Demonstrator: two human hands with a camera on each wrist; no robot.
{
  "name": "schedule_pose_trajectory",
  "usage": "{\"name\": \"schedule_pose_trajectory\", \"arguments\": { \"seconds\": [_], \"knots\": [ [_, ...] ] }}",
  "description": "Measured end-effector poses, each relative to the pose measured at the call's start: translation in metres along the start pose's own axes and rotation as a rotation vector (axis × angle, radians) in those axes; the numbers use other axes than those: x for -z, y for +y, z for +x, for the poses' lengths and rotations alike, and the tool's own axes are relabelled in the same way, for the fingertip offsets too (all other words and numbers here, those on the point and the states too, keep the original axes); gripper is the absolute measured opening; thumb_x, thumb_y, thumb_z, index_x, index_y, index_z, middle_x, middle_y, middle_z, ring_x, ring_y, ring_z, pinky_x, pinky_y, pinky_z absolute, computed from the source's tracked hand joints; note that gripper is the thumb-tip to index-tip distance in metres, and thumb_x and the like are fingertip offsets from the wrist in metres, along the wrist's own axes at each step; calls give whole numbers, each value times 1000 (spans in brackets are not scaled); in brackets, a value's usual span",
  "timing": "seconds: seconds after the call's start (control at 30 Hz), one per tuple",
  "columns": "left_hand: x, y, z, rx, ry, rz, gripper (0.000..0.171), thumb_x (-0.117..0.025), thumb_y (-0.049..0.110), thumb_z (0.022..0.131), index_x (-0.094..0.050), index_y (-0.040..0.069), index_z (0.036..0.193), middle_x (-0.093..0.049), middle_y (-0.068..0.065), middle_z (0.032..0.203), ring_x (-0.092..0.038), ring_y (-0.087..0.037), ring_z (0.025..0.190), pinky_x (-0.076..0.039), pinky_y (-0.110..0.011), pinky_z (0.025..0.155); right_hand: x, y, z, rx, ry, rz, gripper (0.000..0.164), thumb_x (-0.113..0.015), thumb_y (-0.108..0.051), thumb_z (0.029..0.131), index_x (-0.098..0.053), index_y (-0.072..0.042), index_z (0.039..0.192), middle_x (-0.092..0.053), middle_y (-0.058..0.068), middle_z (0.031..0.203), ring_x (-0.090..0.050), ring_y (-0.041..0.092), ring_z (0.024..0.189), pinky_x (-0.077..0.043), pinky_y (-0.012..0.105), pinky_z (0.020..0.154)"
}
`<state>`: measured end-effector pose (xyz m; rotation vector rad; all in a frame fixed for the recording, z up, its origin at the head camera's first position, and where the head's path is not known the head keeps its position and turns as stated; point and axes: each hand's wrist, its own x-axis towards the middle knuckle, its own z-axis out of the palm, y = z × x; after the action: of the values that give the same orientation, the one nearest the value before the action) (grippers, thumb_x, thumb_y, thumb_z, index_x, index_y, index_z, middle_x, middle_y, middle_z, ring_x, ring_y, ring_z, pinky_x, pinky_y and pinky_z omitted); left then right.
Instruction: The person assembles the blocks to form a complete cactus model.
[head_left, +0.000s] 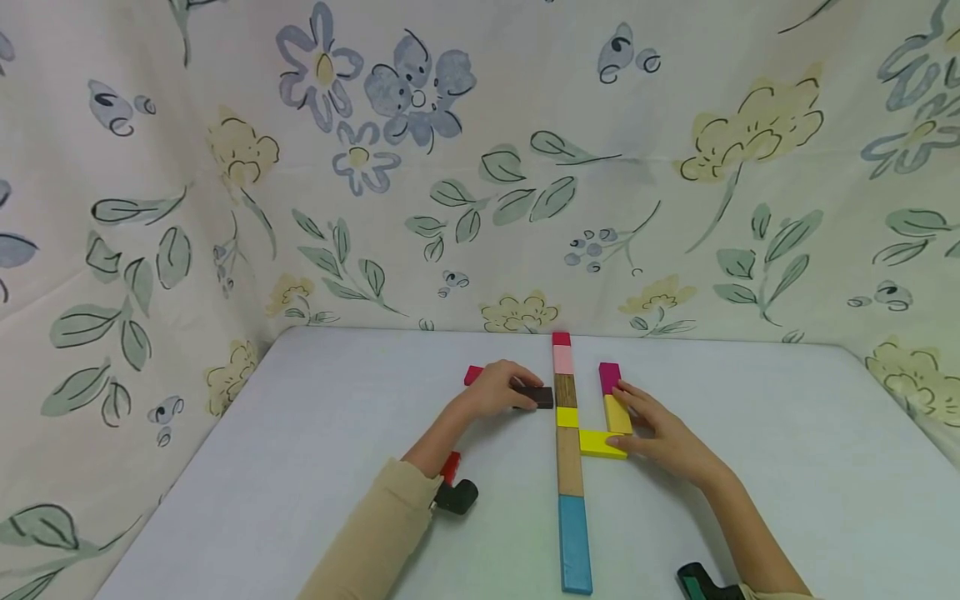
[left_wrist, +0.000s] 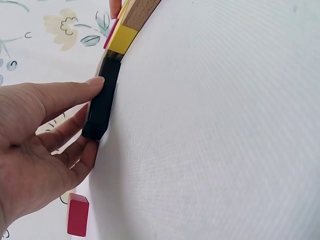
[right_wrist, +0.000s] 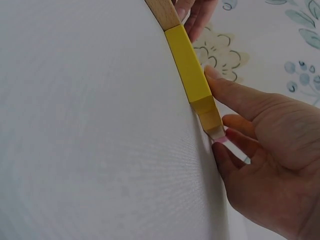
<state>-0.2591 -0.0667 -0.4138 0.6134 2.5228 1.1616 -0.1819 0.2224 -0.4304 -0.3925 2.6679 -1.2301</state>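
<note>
A line of blocks runs away from me down the middle: a blue block (head_left: 575, 546), a tan wooden block (head_left: 570, 462), a short yellow block (head_left: 567, 417), a brown block (head_left: 565, 390), a pink block (head_left: 562, 360) and a red block (head_left: 561, 338). My left hand (head_left: 495, 392) pinches a black block (left_wrist: 103, 100) whose end meets the line's left side. On the other side, my right hand (head_left: 660, 429) holds a long yellow block (head_left: 596, 444) that juts rightward from the tan one, thumb on its edge. Its fingers lie along an orange-yellow block (head_left: 617, 414), which has a magenta block (head_left: 610, 378) beyond it.
Behind my left hand lies a crimson block (left_wrist: 78, 215), partly hidden in the head view. A white table (head_left: 300, 467) carries everything, with a floral cloth (head_left: 480, 208) hanging at its back and left. Both wrists wear dark devices; the right one (head_left: 701, 583) is near the front edge.
</note>
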Motion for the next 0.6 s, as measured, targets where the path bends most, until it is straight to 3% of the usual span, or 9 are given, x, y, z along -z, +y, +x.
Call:
{"name": "schedule_pose_trajectory", "arguments": {
  "seconds": [0.6],
  "knots": [
    [1,3,4,-20,-37,19,33,-77,7,95,-76,4,128,-72,-11,125,-61,-25,112,-54,-32,94,1,-1,0,-10,-13,2,83,-78,-30,94,-39,1,160,-24,28,170,-35,54,148,-41,66,113]
  ]
}}
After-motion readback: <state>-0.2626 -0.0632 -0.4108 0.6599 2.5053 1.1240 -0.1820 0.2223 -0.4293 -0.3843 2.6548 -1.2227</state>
